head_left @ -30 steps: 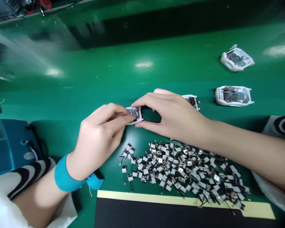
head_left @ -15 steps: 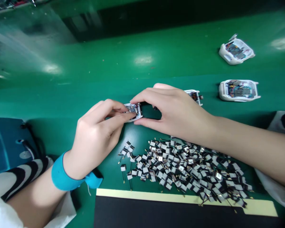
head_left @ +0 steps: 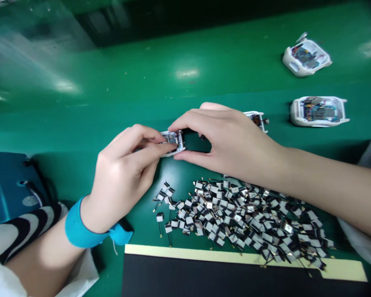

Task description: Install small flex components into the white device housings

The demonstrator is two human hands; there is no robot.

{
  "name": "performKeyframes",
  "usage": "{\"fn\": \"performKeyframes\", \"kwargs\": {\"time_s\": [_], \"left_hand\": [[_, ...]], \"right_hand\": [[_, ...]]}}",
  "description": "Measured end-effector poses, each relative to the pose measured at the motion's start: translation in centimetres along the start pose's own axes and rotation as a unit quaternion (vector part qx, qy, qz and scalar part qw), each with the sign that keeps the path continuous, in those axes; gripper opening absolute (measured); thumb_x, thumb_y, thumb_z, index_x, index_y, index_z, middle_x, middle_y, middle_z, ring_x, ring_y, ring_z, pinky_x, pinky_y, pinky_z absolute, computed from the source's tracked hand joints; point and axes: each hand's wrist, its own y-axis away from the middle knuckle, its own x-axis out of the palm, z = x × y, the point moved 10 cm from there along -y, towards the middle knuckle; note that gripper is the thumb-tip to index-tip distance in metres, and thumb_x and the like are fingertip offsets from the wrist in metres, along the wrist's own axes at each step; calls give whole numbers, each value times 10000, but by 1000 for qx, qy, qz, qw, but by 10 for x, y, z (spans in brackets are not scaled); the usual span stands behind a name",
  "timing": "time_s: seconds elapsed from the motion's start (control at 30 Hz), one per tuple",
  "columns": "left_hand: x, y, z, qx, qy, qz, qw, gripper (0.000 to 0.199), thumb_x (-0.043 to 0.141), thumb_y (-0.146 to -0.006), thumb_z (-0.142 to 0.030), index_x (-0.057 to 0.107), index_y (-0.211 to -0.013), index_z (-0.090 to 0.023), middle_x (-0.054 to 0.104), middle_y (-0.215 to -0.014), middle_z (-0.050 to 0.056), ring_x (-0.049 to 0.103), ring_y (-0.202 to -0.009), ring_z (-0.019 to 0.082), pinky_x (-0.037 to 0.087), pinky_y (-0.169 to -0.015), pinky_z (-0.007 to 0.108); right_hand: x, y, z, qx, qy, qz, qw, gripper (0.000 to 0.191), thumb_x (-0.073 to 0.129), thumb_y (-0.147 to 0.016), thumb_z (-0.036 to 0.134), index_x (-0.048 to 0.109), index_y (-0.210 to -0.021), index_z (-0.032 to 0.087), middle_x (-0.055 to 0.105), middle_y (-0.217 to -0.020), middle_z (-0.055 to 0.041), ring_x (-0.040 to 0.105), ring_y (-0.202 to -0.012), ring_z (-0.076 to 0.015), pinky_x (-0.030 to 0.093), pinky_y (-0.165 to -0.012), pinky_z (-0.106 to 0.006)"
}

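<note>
Between my two hands a small white watch case (head_left: 180,142) lies on the green bench, its circuit board showing inside. My left hand (head_left: 123,173) closes on the left end of the case, with a fingertip pressed onto the board. My right hand (head_left: 222,134) pinches the right end between thumb and forefinger. Partly covered by my right hand, a second watch case (head_left: 257,119) shows only its right end. Below my hands spreads a heap of small black-and-grey square parts (head_left: 235,218) with short thin leads.
Two more open white watch cases, one tilted (head_left: 307,57) and one lower down (head_left: 320,112), sit at the right. A blue box (head_left: 9,185) with a cable stands at the left. Along the front edge lies a black mat (head_left: 222,276) with a cream border.
The view has shifted slightly. My left fingertip has moved a little on the board; both hands keep hold of the same watch case.
</note>
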Motion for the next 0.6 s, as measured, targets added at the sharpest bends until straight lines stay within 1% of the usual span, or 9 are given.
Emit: {"fn": "performKeyframes", "kwargs": {"time_s": [0.1, 0.23, 0.37, 0.5, 0.6], "left_hand": [[0, -1, 0, -4, -4, 2, 1000, 196, 493, -793, -91, 624, -894, -197, 563, -891, 36, 540, -786, 119, 462, -656, 245], [1, -1, 1, -17, -16, 11, 1000, 212, 481, -804, -98, 609, -902, -234, 564, -899, 15, 538, -792, 110, 461, -659, 235], [-2, -1, 0, -14, -14, 1, 1000, 182, 512, -793, -110, 612, -903, -215, 575, -879, 15, 548, -788, 112, 468, -656, 223], [-1, -1, 1, -18, -22, -1, 1000, 178, 513, -794, -115, 606, -903, -220, 577, -887, 3, 555, -790, 105, 469, -663, 208], [-3, -1, -2, -3, -21, -10, 1000, 172, 528, -782, -99, 616, -882, -208, 577, -874, 10, 555, -773, 101, 453, -647, 207]], "right_hand": [[-1, 0, 1, -5, 0, -3, 1000, 253, 585, -758, 331, 525, -955, 182, 574, -893, -1, 524, -795, -169, 397, -732, -303], [-1, 1, 1, -9, -3, -6, 1000, 253, 578, -764, 338, 522, -956, 184, 574, -893, 5, 522, -784, -165, 392, -728, -299], [-1, 1, 1, -11, 1, -8, 1000, 255, 564, -775, 346, 519, -966, 181, 573, -887, 6, 520, -769, -161, 390, -711, -299], [-3, 1, 5, -27, 9, -16, 999, 285, 574, -774, 321, 522, -992, 145, 578, -884, -5, 507, -760, -162, 394, -706, -296], [-4, 2, 6, -29, 11, -16, 999, 274, 561, -785, 312, 526, -992, 136, 579, -896, -8, 506, -780, -170, 394, -689, -296]]}}
